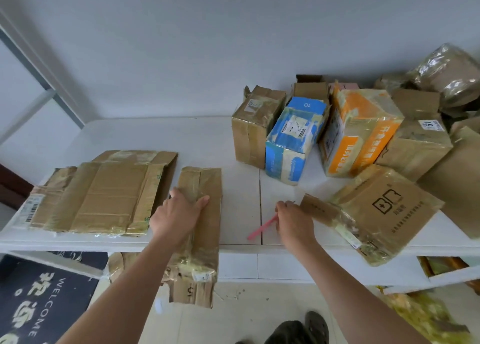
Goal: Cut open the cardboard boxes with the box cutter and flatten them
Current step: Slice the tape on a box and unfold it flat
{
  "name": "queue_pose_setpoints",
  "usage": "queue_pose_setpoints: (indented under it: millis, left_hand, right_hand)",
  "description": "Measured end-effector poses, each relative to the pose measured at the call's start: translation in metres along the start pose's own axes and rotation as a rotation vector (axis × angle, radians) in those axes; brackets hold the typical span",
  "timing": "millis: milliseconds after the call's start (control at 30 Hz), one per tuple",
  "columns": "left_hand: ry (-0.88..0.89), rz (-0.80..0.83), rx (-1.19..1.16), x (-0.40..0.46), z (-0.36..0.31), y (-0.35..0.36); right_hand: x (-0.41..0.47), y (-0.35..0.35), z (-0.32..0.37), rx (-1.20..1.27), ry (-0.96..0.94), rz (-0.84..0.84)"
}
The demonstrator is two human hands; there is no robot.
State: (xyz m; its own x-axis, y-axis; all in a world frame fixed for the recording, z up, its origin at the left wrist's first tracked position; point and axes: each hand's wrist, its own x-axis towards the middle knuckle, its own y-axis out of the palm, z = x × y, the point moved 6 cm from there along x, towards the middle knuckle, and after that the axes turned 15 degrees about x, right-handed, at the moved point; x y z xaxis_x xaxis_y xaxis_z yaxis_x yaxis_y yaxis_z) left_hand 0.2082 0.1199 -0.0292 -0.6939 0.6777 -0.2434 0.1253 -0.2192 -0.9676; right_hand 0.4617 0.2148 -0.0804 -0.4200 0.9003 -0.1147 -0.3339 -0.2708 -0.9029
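Your left hand (179, 215) flat, fingers straight, pressing a flattened box (201, 229) at frame centre, your right hand (294, 220) pinching the pink cutter (261, 230) beside the BR box (384, 214) lower right, flat stack (104, 193) left, uncut boxes (337, 133) upper right.

A flattened, taped box (201, 221) overhangs the counter's (241, 214) near edge beside a flat stack (104, 193). A pink box cutter (261, 228) lies right. Unopened boxes (337, 136) crowd behind.
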Motion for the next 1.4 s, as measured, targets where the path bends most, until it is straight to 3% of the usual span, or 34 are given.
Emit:
queue_pose_setpoints:
  millis: [200,333,400,467,567,767,1000,1167,1400]
  left_hand:
    - [0.012,0.095,-0.021,0.001,0.011,-0.003]
    - [0.043,0.187,-0.122,0.005,0.019,-0.002]
    - [0.049,0.257,-0.322,0.008,0.02,0.0]
    - [0.037,0.344,-0.584,0.008,0.021,0.005]
    - [0.019,0.41,-0.747,0.006,0.025,0.012]
    - [-0.012,0.276,-0.758,0.009,0.032,0.016]
    - [-0.016,0.268,-0.811,0.013,0.036,0.016]
    - [-0.016,0.292,-0.841,0.013,0.036,0.016]
    - [-0.053,0.299,-0.866,0.014,0.038,0.019]
  right_hand:
    - [0.009,-0.003,0.02,0.203,0.002,-0.008]
    - [0.003,-0.002,0.068,0.737,0.009,0.1]
    - [-0.002,0.003,0.096,0.833,-0.01,0.189]
    - [-0.002,0.006,0.117,0.76,-0.05,0.227]
    - [0.008,0.002,0.129,0.675,-0.072,0.214]
    - [0.006,0.0,0.154,0.349,-0.186,0.198]
    - [-0.001,0.006,0.168,0.032,-0.19,0.198]
    - [0.003,0.005,0.167,0.09,-0.162,0.198]
    - [0.014,-0.003,0.148,0.427,-0.044,0.339]
